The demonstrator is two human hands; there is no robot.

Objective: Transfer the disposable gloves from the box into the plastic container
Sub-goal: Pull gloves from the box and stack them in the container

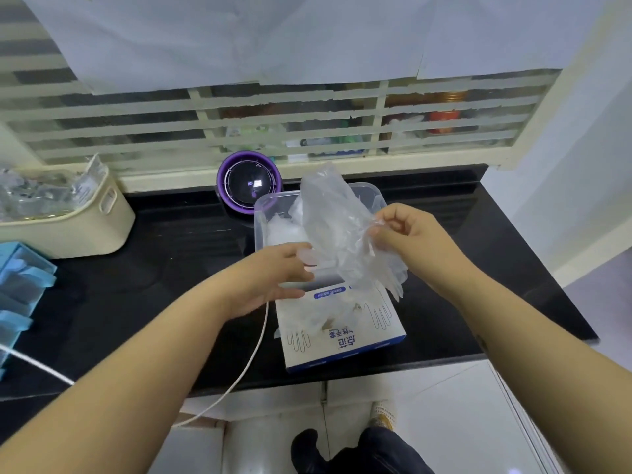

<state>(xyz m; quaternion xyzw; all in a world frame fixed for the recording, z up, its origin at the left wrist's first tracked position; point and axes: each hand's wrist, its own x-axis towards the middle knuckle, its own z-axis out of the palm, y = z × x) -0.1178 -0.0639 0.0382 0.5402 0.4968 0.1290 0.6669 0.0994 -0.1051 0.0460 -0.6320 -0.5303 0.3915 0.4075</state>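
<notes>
Risk starts nearest, where the white and blue cardboard glove box (pixel 342 330) sits at the near edge of the black counter (pixel 171 268): a tug on the loose gloves in its opening could slide it off to the floor. A thin white cable (pixel 262 333) runs just left of it, under the left forearm, and could snag. Above the box, 1 thin translucent disposable glove (pixel 342 230) hangs between the 2 hands, which are apart. The right hand (pixel 407 234) pinches its right edge. The left hand (pixel 273 278) reaches its lower left with fingers fairly straight; whether it grips I cannot tell. Held by so little, the film could slip free or drift aside. Its fingertips trail toward the box and may drag others out. Beyond, the clear rectangular plastic container (pixel 260 213) holds some gloves, with a round purple device (pixel 249 181) just behind its far left corner, easily nudged.
</notes>
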